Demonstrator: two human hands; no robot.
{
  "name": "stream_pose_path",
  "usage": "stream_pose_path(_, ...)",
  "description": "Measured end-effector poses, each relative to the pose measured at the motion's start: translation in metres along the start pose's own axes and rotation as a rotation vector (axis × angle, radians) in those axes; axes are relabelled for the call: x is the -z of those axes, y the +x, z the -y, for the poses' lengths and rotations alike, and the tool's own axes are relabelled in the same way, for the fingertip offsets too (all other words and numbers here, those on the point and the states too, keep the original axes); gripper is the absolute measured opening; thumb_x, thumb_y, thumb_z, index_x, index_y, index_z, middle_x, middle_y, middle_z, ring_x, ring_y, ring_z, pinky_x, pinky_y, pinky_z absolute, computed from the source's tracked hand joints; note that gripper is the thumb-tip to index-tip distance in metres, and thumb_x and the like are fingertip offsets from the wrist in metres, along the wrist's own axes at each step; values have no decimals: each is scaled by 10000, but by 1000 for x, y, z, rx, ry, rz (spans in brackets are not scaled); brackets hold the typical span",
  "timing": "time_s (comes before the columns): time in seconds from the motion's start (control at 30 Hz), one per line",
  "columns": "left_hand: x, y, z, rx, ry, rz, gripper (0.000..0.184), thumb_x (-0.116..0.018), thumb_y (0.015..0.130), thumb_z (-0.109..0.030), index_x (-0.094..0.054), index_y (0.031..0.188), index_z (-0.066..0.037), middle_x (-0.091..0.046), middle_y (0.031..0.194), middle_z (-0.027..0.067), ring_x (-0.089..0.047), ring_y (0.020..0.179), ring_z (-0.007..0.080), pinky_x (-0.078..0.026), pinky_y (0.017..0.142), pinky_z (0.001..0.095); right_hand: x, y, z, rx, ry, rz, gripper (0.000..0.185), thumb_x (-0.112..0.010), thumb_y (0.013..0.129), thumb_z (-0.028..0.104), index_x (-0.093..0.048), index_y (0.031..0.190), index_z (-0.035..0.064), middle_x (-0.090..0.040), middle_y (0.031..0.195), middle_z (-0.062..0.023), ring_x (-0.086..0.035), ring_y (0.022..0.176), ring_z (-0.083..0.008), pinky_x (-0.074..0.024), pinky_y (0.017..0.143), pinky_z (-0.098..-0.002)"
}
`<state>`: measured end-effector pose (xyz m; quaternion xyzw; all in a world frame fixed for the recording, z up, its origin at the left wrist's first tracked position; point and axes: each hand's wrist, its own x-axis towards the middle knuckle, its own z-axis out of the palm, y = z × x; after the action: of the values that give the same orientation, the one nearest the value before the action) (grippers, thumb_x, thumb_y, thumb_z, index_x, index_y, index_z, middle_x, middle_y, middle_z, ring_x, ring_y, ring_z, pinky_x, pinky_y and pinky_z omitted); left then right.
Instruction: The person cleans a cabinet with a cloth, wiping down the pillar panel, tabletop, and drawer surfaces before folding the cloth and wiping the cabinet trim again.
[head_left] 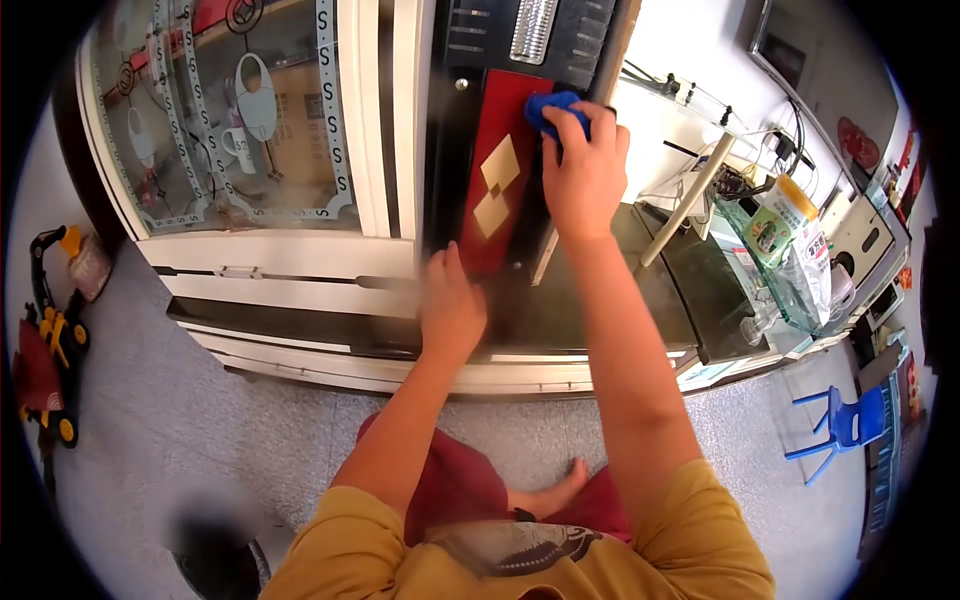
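Note:
A bunched blue cloth is pressed by my right hand against the upper right edge of a red panel. That panel carries gold diamond shapes and sits in a tall black cabinet front. Lower down, my left hand rests by the panel's bottom left side, its visible fingers stretched upward and partly blurred. I see nothing held in it. The palm sides of both hands are hidden.
Left of the panel stands a glass-doored cabinet. To the right, a glass shelf bears a yellow-lidded tub near cables. A blue chair, a toy excavator and a dark bin stand on the floor.

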<state>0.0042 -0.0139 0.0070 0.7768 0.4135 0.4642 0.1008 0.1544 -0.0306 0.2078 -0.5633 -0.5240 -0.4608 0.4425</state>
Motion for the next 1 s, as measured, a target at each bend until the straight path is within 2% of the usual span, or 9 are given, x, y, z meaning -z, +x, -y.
stream_pose_path(0.1,1,1,0,20,8,18,706,-684,958,-75,-376,1582,44,-430,1534,261,-554,1340,470,-521,1106,480,-12,-51,4,-28,4,22,282,-807,846,106,-764,1086,247,-648,1193,9,-616,1031,-327,-609,722,-442)
stream_pose_path(0.17,2,2,-1,37,7,41,717,-688,951,-70,-373,1586,39,-427,1538,258,-556,1339,470,-520,1106,483,-15,-92,6,-62,17,112,333,-829,801,76,-771,1093,225,-657,1187,-23,-628,1045,-318,-592,792,-425)
stream_pose_path(0.4,-3,1,1,46,-22,27,745,-693,930,-39,-364,1595,19,-435,1538,251,-564,1323,475,-519,1092,502,-9,-176,-3,3,37,436,203,-726,836,104,-769,974,247,-646,1106,35,-649,1036,-276,-625,723,-413)
stream_pose_path(0.53,3,2,0,58,-27,20,740,-667,920,-7,-362,1594,8,-448,1519,252,-568,1310,483,-528,1073,508,8,-156,1,40,-53,805,169,-740,854,111,-783,988,206,-656,1155,1,-643,1094,-287,-624,795,-427)
stream_pose_path(0.63,2,0,2,48,-24,3,739,-652,910,4,-367,1591,-4,-456,1495,259,-582,1279,491,-532,1060,513,27,-103,16,85,176,523,200,-774,837,117,-781,1010,217,-662,1165,1,-642,1091,-289,-623,810,-423)
stream_pose_path(0.8,1,-1,0,76,-68,22,745,-660,905,-2,-367,1590,-8,-457,1479,258,-597,1245,487,-540,1043,515,26,30,48,208,222,-33,321,-838,834,118,-769,1130,220,-654,1199,-37,-627,1050,-330,-590,832,-432)
stream_pose_path(0.83,3,-1,-2,86,-73,30,746,-659,904,-1,-366,1591,-9,-458,1478,258,-598,1243,487,-542,1041,514,25,50,54,210,214,-52,329,-835,861,89,-771,1169,184,-658,1234,-71,-633,1100,-337,-565,894,-436)
stream_pose_path(0.9,9,-1,-5,91,-73,48,746,-653,907,0,-360,1593,-2,-461,1471,262,-601,1239,489,-548,1032,513,4,77,56,239,162,-102,321,-828,878,121,-765,1178,218,-655,1246,-46,-627,1084,-334,-578,868,-427)
stream_pose_path(1.0,4,0,0,79,-61,27,761,-644,908,9,-336,1604,15,-467,1464,275,-605,1230,493,-555,1016,516,-32,65,56,196,104,-61,374,-822,837,116,-752,1176,256,-628,1268,-20,-603,1073,-347,-631,794,-434)
